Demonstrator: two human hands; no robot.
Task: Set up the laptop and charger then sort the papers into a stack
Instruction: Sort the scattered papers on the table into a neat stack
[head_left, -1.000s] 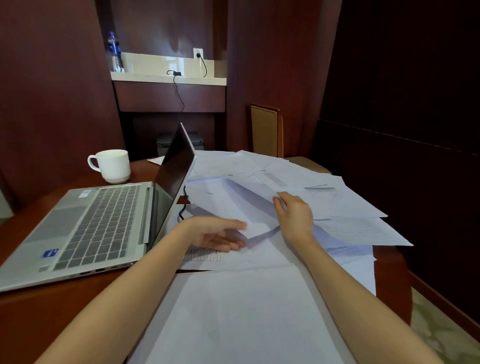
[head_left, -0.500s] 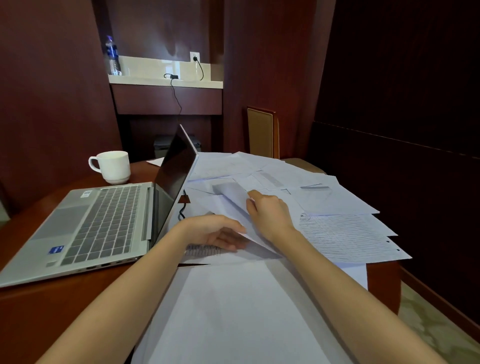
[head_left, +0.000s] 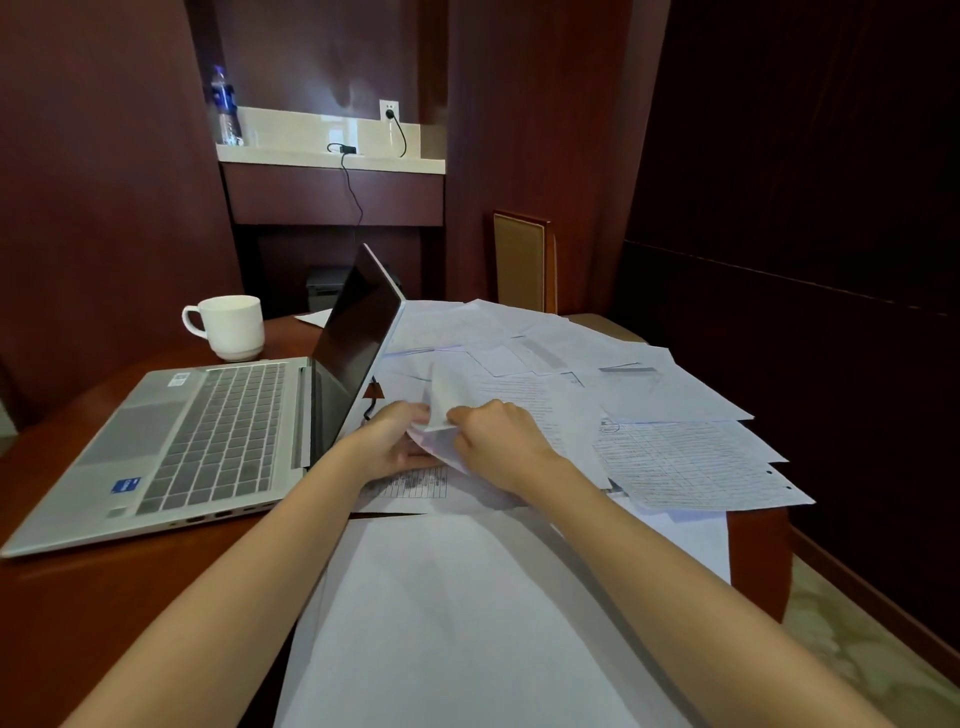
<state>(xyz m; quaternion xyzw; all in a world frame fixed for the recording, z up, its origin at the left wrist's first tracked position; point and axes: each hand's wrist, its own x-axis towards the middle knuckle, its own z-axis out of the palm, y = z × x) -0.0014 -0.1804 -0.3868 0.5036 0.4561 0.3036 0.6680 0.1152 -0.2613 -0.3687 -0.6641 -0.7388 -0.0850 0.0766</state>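
Note:
A silver laptop stands open on the left of the wooden table, its dark screen facing left. A black charger cable runs from the wall socket down behind the screen. Loose white papers are spread over the table's right half. My left hand and my right hand meet just right of the laptop, both gripping a curled white sheet lifted off the pile. A large blank sheet lies nearest me, under my forearms.
A white mug sits behind the laptop. A water bottle stands on the far shelf. A chair back rises beyond the papers. The table's right edge drops to a patterned floor.
My right hand has drawn a sheet leftward from the spread to my left hand, which has lifted off the printed page and taken hold of it; the sheet now curls up between both hands.

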